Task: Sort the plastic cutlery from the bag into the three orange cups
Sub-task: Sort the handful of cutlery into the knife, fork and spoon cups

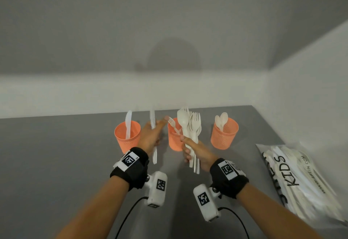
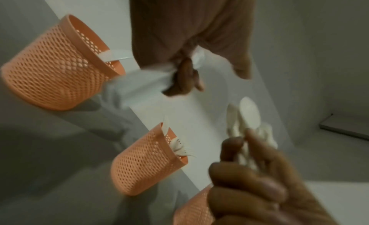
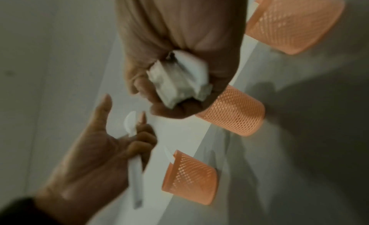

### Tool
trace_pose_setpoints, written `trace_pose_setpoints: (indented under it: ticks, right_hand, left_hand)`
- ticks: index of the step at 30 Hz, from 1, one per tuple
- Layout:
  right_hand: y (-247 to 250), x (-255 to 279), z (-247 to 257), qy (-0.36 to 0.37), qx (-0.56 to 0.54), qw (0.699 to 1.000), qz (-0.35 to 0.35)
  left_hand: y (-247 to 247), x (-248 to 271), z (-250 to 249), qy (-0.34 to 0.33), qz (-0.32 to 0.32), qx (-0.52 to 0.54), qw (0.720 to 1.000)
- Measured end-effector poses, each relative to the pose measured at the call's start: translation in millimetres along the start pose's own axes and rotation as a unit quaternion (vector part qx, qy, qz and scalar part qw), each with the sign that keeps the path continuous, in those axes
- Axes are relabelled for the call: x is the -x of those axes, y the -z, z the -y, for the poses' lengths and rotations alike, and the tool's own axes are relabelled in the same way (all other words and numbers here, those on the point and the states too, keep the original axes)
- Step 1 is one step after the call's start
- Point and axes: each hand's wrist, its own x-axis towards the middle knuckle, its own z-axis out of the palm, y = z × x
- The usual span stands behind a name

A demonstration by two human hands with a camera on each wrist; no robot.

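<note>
While a bunch of forks and spoons [image 1: 192, 131] is gripped tight in the right hand [image 1: 197, 154], one white knife [image 1: 153, 137] is held by the curled left hand [image 1: 150, 137]. It should be dropped handle-down into the left cup [image 1: 128, 137], beside the knife already there.

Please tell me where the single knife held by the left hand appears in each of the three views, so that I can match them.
Head: knife left of centre, upright, between left and middle cups.
Left wrist: blurred white, upper centre, under the fingers.
Right wrist: lower left, in the left hand.
Shared landmark: the knife cup.
</note>
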Motion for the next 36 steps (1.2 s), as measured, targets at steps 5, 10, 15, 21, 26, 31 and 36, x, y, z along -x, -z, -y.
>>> trace_pose_setpoints:
  ticks: [5, 10, 15, 21, 26, 31, 36]
  right_hand:
    - [-15, 9, 10, -0.079, 0.015, 0.984, 0.159]
    - [-26, 12, 10, -0.134, 0.006, 0.960, 0.247]
    - [-28, 2, 13, -0.042, 0.118, 0.986, 0.108]
    - [-41, -10, 7, 0.072, 0.063, 0.994, -0.047]
    - [-13, -3, 16, -0.059, -0.180, 0.980, 0.061]
    - [-2, -8, 16, -0.060, -0.214, 0.960, 0.168]
    - [-13, -6, 16, -0.066, -0.155, 0.977, 0.128]
  left_hand:
    - [-8, 9, 6, 0.050, 0.231, 0.048, 0.971]
    - [-16, 17, -7, 0.061, 0.217, 0.090, 0.970]
    - [-33, 9, -17, 0.041, -0.001, -0.045, 0.998]
    - [-51, 9, -20, 0.003, -0.059, -0.145, 0.988]
    - [-34, 10, -29, 0.009, -0.022, -0.046, 0.999]
    - [-19, 17, -22, 0.014, 0.013, -0.047, 0.999]
    - [-25, 16, -22, 0.000, 0.002, -0.025, 1.000]
